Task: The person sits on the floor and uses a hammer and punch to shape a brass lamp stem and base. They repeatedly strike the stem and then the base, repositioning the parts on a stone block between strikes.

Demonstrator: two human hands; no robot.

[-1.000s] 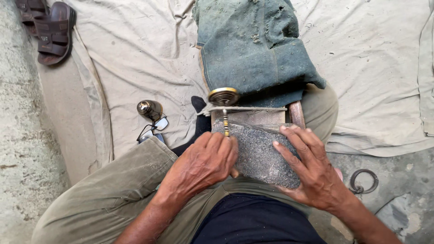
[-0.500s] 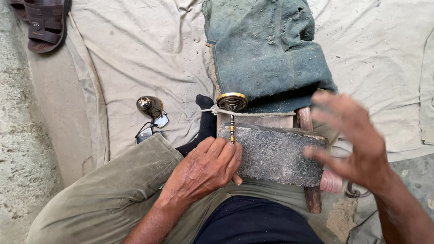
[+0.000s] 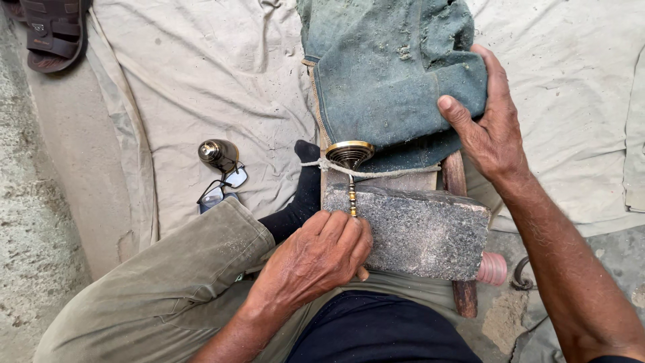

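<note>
**Brass spindle pinned against stone block as worker reaches for cloth**

Seen from above, a seated person's left hand [image 3: 316, 259], at lower centre of the frame, has its fingers curled together around the lower end of a slim brass spindle [image 3: 351, 176], pressing it against the left edge of a speckled grey stone block [image 3: 416, 232]. The spindle's flared brass top sits just above, at centre frame, with a loop of pale cord [image 3: 376, 172] tied round its neck. The right hand [image 3: 487, 128], at upper right, lies on a dusty blue-green cloth [image 3: 393, 74] with fingers closed over its edge, thumb on top. The block rests on a wooden frame [image 3: 460, 202] across the lap. A pair of spectacles [image 3: 223, 187] and a small brass knob [image 3: 216, 152] lie on the beige sheet [image 3: 195, 87] at centre left; 1 sandal [image 3: 55, 32] shows at upper left.

With only 1 hand steadying it, the thin spindle could slip off the stone's edge or bend if the cloth, once tugged, jolts the frame.
</note>
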